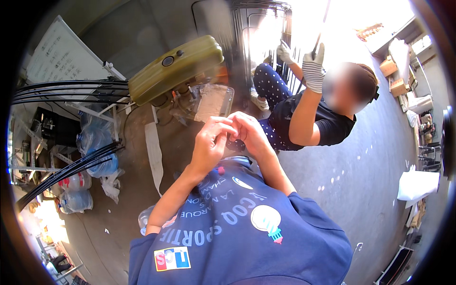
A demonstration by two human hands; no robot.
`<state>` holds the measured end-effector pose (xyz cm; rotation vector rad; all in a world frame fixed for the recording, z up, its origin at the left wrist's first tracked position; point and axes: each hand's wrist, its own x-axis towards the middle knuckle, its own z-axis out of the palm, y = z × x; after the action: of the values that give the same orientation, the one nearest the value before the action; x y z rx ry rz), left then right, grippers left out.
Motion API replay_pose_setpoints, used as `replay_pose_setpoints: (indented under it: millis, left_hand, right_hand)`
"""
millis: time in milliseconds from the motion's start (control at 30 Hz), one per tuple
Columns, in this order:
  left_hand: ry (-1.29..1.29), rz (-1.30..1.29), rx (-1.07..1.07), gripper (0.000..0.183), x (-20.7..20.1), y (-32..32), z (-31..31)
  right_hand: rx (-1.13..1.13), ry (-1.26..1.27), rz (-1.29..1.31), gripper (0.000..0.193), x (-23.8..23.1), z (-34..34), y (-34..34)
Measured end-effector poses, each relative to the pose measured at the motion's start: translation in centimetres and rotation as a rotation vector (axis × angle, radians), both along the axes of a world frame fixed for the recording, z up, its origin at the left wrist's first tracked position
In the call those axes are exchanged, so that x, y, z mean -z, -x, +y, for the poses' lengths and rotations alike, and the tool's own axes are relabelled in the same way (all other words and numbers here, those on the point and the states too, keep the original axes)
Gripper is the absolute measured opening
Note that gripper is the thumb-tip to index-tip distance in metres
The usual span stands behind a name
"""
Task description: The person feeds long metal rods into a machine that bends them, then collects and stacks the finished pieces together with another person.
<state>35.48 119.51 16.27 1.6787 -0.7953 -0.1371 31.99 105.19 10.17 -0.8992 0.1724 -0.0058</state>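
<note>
My left hand point(212, 140) and my right hand point(248, 134) meet in front of my chest, fingertips curled in and close together. Both look closed in a pinch, and whatever may lie between the fingers is hidden. Just beyond them is a clear plastic tray point(231, 98) with a piece of brown cardboard point(212, 101) in it. An olive-green machine housing point(175, 69) stands behind the tray, to the left.
Long black rods point(71, 88) extend left of the machine; another bundle point(71, 173) lies lower, near large plastic bottles point(97, 142). At right a seated co-worker point(304, 114) in striped gloves holds a thin dark rod. Behind stands a black metal rack point(237, 28). A whiteboard point(64, 57) leans far left.
</note>
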Motion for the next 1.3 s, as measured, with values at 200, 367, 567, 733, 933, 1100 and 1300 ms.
replay_pose_setpoints:
  millis: [200,367,567,733,933,1100,1300]
  left_hand:
    - [0.017,-0.110,-0.094,0.019,-0.7,-1.1,0.5]
    - [0.085,-0.260,-0.274,0.019,-3.3,-4.2,1.7]
    - [-0.108,-1.084,-0.837,0.054,-14.4,-8.1,3.3]
    - [-0.139,-1.521,-1.350,0.082,-21.9,-9.3,8.2]
    - [-0.099,-0.984,-0.988,0.058,-19.2,-10.8,11.2]
    - [-0.551,-0.912,-0.917,0.023,-17.8,-11.1,14.0]
    - [-0.872,-0.595,-0.552,0.019,-12.9,-7.4,14.2]
  right_hand:
    - [0.412,0.547,-0.083,0.025,-6.0,-2.1,2.0]
    - [0.877,0.701,-0.188,0.026,-11.1,-6.0,4.4]
    - [0.799,0.756,-0.313,0.027,-13.7,-6.7,4.2]
    - [0.511,0.726,-0.401,0.028,-13.9,-3.8,1.4]
    - [0.085,0.508,-0.525,0.032,-13.6,1.9,-2.6]
    - [-0.139,0.313,-0.405,0.042,-14.0,5.3,-6.1]
    - [-0.308,-0.238,-0.076,0.046,-9.4,7.7,-9.5]
